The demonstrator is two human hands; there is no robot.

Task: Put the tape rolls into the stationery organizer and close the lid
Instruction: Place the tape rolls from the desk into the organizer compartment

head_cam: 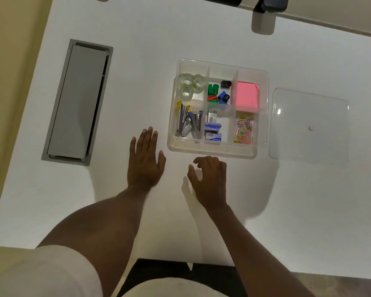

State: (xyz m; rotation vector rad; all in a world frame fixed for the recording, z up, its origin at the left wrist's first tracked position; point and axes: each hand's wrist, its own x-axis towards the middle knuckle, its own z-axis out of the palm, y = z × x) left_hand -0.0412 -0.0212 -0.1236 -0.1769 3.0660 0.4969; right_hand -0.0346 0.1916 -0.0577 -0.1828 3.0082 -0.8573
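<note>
A clear plastic stationery organizer point(212, 150) stands open on the white table. Three clear tape rolls point(190, 85) lie in its far-left compartment. Its clear lid point(308, 125) lies flat on the table to the right of it, apart from the box. My left hand point(145, 159) rests flat on the table, fingers spread, just left of the organizer's near corner. Just in front of the organizer's near edge hovers my right hand point(209, 179), fingers loosely curled and apart, holding nothing.
Other compartments hold staplers point(189, 125), staple boxes point(212, 130), sharpeners point(220, 93), pink sticky notes point(245, 93) and coloured paper clips point(243, 130). A grey cable hatch point(77, 101) is set into the table at the left. A dark chair point(270, 4) stands beyond the far edge.
</note>
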